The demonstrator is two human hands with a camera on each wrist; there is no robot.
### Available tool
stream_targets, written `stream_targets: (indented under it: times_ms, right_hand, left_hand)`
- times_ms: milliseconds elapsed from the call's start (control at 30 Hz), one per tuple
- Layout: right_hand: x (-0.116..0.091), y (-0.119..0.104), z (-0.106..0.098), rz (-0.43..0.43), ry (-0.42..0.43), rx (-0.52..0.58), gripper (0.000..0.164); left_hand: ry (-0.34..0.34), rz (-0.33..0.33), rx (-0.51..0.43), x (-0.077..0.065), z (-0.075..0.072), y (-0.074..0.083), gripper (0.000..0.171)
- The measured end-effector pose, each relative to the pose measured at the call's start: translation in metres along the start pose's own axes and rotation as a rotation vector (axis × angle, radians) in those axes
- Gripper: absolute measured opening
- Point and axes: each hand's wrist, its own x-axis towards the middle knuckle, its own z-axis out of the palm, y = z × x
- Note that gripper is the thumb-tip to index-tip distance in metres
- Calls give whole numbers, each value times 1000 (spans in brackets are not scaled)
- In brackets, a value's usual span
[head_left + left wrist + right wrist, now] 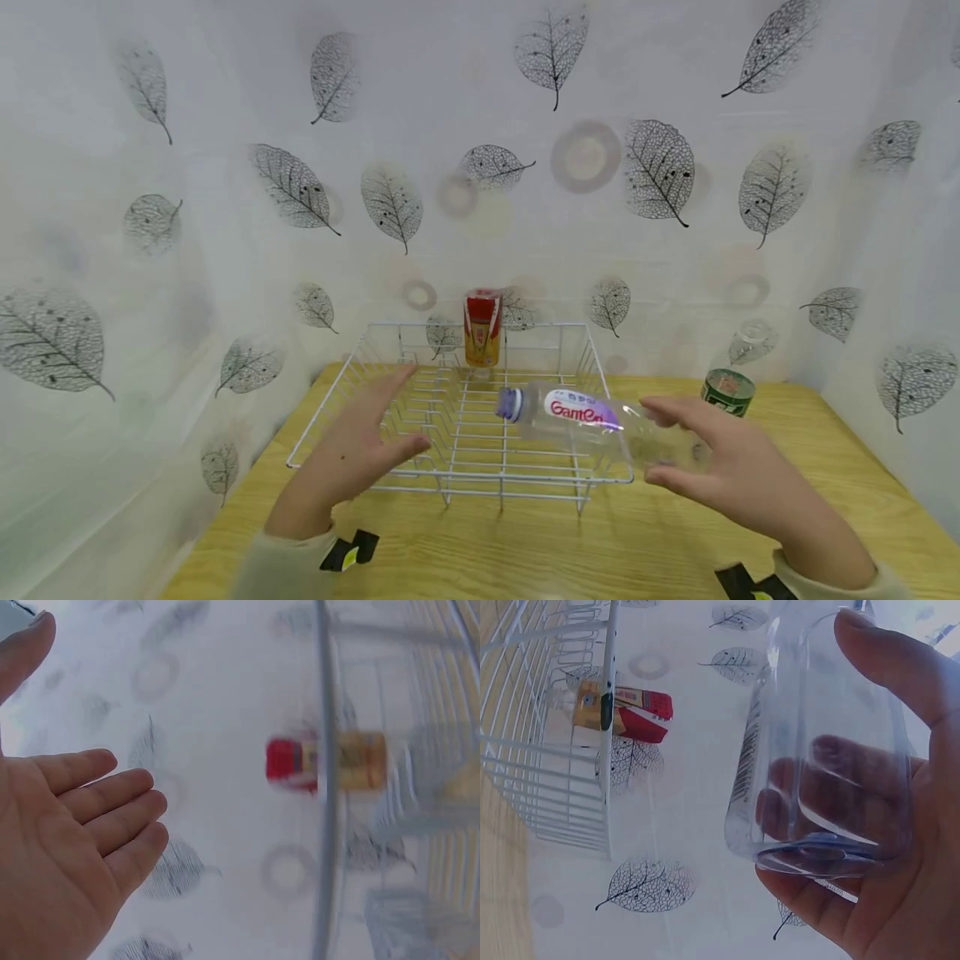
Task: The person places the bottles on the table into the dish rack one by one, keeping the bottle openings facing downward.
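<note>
A clear plastic bottle (551, 414) with a purple cap and a white and purple label lies nearly level in the air above the white wire rack (480, 477). My right hand (738, 458) holds it round its base end, the cap pointing left. Through the clear wall in the right wrist view, the fingers (780, 814) show curled behind the bottle. My left hand (360, 446) is over the rack's left side, thumb and fingers spread, holding nothing. A red and yellow container (482, 329) stands upright at the rack's back.
A green round tin (727, 392) sits on the wooden table (465, 558) right of the rack. Thin upright wire dividers (431, 408) run along the rack's left part. A leaf-patterned curtain (480, 225) surrounds the table at the back and sides.
</note>
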Motion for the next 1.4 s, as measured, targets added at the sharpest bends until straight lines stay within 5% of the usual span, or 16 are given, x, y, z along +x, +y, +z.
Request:
stream_targets:
  times_ms: [233, 467, 900, 1400]
  right_hand:
    - [9, -20, 16, -249, 81, -147, 72]
    - [8, -36, 33, -271, 56, -220, 75]
    - [12, -46, 50, -373, 76, -225, 75]
    - [10, -48, 47, -345, 47, -148, 74]
  left_hand:
    - [-11, 271, 137, 7, 25, 50, 94]
    - [-25, 400, 272, 5, 48, 77, 88]
    - [-69, 393, 434, 1, 74, 88, 77]
    - [-92, 385, 386, 1, 76, 86, 73]
